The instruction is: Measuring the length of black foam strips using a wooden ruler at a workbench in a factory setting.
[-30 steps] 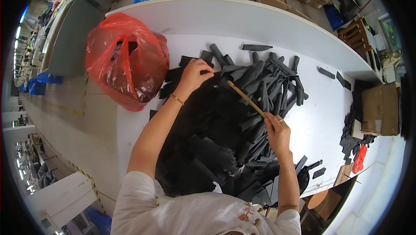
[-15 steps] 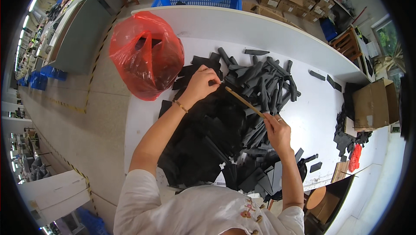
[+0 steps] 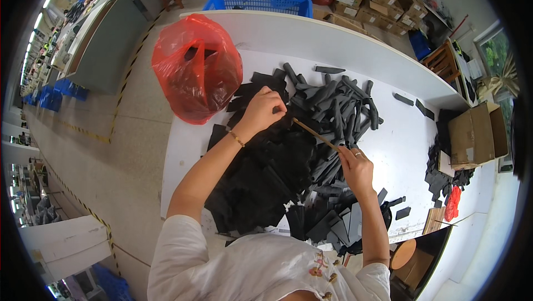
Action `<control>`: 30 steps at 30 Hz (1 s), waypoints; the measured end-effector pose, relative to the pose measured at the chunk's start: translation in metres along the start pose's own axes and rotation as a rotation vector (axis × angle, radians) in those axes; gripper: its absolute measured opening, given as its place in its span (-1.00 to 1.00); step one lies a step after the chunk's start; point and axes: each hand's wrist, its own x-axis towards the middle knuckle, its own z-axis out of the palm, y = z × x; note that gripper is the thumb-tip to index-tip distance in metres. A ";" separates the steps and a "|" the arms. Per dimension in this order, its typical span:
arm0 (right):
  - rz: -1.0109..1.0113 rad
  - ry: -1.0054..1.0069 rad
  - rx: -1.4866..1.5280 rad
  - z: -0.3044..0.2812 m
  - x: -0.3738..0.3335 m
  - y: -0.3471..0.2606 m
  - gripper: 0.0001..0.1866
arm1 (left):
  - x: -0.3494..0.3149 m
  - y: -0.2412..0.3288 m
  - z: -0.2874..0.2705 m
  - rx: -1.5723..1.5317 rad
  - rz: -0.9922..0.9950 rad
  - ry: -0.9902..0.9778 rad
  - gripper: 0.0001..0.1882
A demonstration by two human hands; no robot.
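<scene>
My right hand [image 3: 357, 170] grips one end of a thin wooden stick [image 3: 315, 134], which slants up and left over dark material. Just left of the stick's far tip is my left hand [image 3: 263, 111], thumb and fingers pinched together; whatever they hold blends into the black behind. Below both hands spreads a heap of flat black fabric-like pieces [image 3: 261, 176]. Beyond the stick and to its right lies a pile of black rolled tubes [image 3: 337, 107]. Flat grey and black strips [image 3: 338, 226] lie near my body, partly behind my right forearm.
A red plastic bag [image 3: 200, 73] stands at the table's left edge. A raised white board [image 3: 355, 37] runs along the far side, with a blue basket [image 3: 258, 2] behind it. Toward the right are an open cardboard box [image 3: 472, 137], black scraps [image 3: 438, 170] and a small red bag [image 3: 453, 204].
The whole view has shifted slightly. My left hand has moved a little nearer me, still pinched by the stick's tip. The stick looks thinner and darker; my right hand keeps its grip.
</scene>
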 end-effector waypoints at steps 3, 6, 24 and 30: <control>-0.023 0.024 -0.001 0.004 0.000 -0.002 -0.82 | -0.002 0.009 0.004 0.040 0.036 -0.014 -0.88; -0.015 0.021 0.026 0.018 -0.003 0.001 -0.81 | -0.004 0.023 0.009 0.041 0.110 -0.038 -0.91; 0.369 0.153 0.509 0.103 -0.033 -0.113 -0.80 | -0.076 0.099 0.066 -1.779 -0.900 0.598 -0.77; 0.448 0.076 0.526 0.103 -0.066 -0.115 -0.87 | -0.065 0.098 0.052 -1.726 -0.943 0.645 -0.77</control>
